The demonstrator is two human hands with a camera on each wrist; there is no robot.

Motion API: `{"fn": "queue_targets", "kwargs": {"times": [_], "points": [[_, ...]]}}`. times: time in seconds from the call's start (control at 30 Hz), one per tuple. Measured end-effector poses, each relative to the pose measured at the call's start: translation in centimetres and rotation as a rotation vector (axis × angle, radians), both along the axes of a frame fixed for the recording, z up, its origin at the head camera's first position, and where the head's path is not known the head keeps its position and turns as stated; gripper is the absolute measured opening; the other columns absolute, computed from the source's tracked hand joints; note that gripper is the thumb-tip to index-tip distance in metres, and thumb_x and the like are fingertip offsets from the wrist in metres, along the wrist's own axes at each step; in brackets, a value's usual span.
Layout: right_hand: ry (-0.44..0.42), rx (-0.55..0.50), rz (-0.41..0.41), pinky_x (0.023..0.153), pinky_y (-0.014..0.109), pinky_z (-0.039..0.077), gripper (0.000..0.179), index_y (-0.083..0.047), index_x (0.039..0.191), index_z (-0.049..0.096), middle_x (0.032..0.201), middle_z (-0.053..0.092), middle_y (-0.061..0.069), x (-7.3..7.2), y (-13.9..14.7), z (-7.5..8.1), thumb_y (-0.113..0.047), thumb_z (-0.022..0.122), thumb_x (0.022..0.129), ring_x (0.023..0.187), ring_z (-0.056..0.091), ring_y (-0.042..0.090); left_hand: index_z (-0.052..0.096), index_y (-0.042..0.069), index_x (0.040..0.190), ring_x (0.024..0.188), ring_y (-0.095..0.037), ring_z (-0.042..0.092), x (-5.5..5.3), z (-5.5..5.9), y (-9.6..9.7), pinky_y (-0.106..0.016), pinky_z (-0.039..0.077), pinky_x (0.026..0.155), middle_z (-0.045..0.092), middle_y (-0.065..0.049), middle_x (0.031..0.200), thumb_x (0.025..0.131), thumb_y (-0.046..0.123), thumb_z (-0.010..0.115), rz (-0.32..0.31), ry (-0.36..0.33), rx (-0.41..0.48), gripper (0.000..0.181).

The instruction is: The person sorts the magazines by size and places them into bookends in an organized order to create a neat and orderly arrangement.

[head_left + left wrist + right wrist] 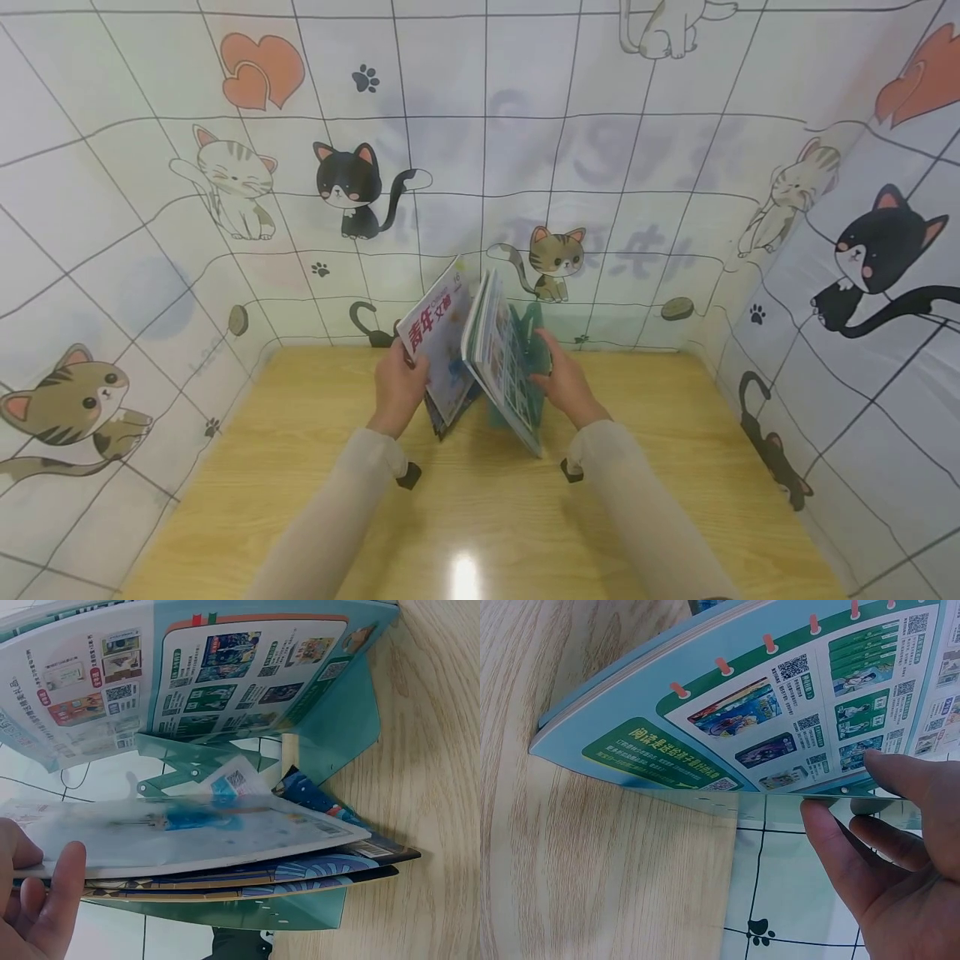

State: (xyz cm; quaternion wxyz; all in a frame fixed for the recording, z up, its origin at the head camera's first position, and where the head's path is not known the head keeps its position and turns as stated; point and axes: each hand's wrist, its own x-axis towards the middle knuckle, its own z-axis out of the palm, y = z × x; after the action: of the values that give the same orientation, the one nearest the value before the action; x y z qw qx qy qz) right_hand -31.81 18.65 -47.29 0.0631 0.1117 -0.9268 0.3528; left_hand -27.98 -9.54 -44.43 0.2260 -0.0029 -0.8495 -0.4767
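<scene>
My left hand (401, 385) grips the outer edge of a white magazine (438, 333) with red characters on its cover. Darker, blue-patterned magazines (330, 874) lie against it. To the right lean a thick group of magazines (491, 333), the outermost with a light blue back cover (705, 712) printed with pictures and QR codes. A green bookend (352, 727) with crossed link arms stands around both groups, leaving a gap between them. At its right panel (536, 333), my right hand (566, 379) pinches the edge, thumb on the magazine side and fingers outside.
The bookend stands at the back of a light wooden table (480, 517). Behind it rises a white cloth wall (450, 192) with grid lines and cartoon cats, and similar cloth closes off both sides. Wood surface extends left, right and in front.
</scene>
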Motion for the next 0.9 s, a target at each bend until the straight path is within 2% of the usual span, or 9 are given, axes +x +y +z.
{"fn": "queue_targets", "kwargs": {"times": [0.2, 0.33, 0.4, 0.57, 0.67, 0.77, 0.9], "points": [[0.004, 0.002, -0.005, 0.073, 0.044, 0.054, 0.089, -0.024, 0.154, 0.023, 0.146, 0.043, 0.019, 0.0, 0.1, 0.0, -0.006, 0.076, 0.084, 0.068, 0.063, 0.024, 0.057, 0.001, 0.113, 0.058, -0.016, 0.062, 0.0, -0.3, 0.4, -0.028, 0.051, 0.046, 0.066, -0.011, 0.087, 0.091, 0.007, 0.056, -0.003, 0.011, 0.016, 0.023], [0.006, 0.003, 0.0, 0.082, 0.048, 0.053, 0.09, -0.023, 0.154, 0.023, 0.148, 0.04, 0.019, 0.0, 0.1, 0.1, -0.006, 0.076, 0.084, 0.082, 0.065, 0.03, 0.057, 0.002, 0.116, 0.06, -0.016, 0.062, -0.1, -0.8, 0.9, -0.028, 0.051, 0.046, 0.066, -0.009, 0.089, 0.091, 0.007, 0.055, 0.013, 0.0, 0.046, 0.025], [0.008, -0.002, 0.001, 0.081, 0.048, 0.053, 0.089, -0.023, 0.154, 0.024, 0.148, 0.04, 0.019, 0.1, 0.0, 0.2, -0.005, 0.076, 0.083, 0.084, 0.066, 0.032, 0.057, 0.002, 0.116, 0.061, -0.016, 0.062, -0.2, -1.0, 1.1, -0.028, 0.051, 0.047, 0.066, -0.009, 0.089, 0.09, 0.006, 0.055, 0.019, 0.002, 0.054, 0.027], [0.003, -0.01, 0.003, 0.076, 0.046, 0.055, 0.089, -0.023, 0.154, 0.024, 0.149, 0.04, 0.018, 0.0, -0.1, 0.2, -0.005, 0.075, 0.084, 0.078, 0.067, 0.031, 0.058, 0.0, 0.112, 0.058, -0.016, 0.062, -0.5, -1.1, 1.6, -0.028, 0.05, 0.045, 0.066, -0.011, 0.088, 0.088, 0.003, 0.055, 0.032, 0.039, 0.034, 0.024], [-0.003, -0.004, -0.003, 0.079, 0.047, 0.054, 0.089, -0.023, 0.154, 0.023, 0.151, 0.038, 0.017, 0.0, -0.1, 0.2, -0.005, 0.075, 0.084, 0.083, 0.066, 0.03, 0.057, 0.001, 0.104, 0.055, -0.015, 0.061, -0.7, -1.0, 1.9, -0.029, 0.049, 0.043, 0.066, -0.01, 0.082, 0.087, 0.003, 0.055, 0.032, 0.06, 0.012, 0.017], [-0.013, -0.006, -0.009, 0.077, 0.046, 0.055, 0.089, -0.024, 0.154, 0.023, 0.151, 0.037, 0.016, -0.1, 0.0, 0.2, -0.005, 0.075, 0.084, 0.08, 0.066, 0.029, 0.057, 0.003, 0.097, 0.053, -0.016, 0.06, -0.9, -0.9, 1.9, -0.03, 0.047, 0.043, 0.064, -0.008, 0.074, 0.087, 0.004, 0.056, 0.032, 0.062, -0.007, 0.01], [-0.025, -0.015, -0.009, 0.068, 0.041, 0.056, 0.089, -0.025, 0.154, 0.022, 0.15, 0.039, 0.018, 0.1, 0.0, 0.3, -0.005, 0.075, 0.085, 0.069, 0.064, 0.023, 0.058, 0.003, 0.095, 0.059, -0.02, 0.062, -1.1, -1.0, 2.0, -0.033, 0.049, 0.047, 0.067, -0.01, 0.079, 0.086, 0.005, 0.06, 0.046, 0.056, -0.031, 0.01]]}}
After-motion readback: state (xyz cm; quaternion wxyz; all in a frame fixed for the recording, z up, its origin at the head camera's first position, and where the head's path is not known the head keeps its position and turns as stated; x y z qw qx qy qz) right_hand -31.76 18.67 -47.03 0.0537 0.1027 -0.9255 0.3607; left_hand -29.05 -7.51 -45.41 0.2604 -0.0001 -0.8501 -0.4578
